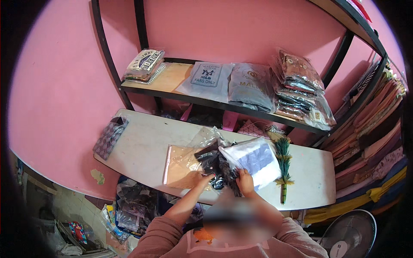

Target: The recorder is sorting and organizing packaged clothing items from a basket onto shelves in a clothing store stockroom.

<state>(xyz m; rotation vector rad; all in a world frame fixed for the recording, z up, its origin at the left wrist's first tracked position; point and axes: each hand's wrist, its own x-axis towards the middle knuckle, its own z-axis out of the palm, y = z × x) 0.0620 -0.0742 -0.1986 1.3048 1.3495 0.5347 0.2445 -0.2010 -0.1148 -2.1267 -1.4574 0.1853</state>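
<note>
Over the middle of the white table, my left hand (208,179) is closed on a black cloth bundle (211,161) in shiny clear plastic. Close by on the right, my right hand (245,181) has its fingers closed at the edge of dark, fringed-looking cloth (229,170); its exact grip is partly hidden. Behind the bundle rises a loose clear plastic bag (204,137). Under its left side lies a flat peach-coloured packet (178,165). Beside my right hand is a white packet with a blue-grey panel (259,161).
A green feather duster (283,163) lies at the right of the table (142,144), a folded patterned cloth (110,137) at its left end. Packed clothes stand on the shelf (174,77) behind. Hanging fabrics (365,150) and a fan (350,236) are right; a bin of packets (135,202) is below left.
</note>
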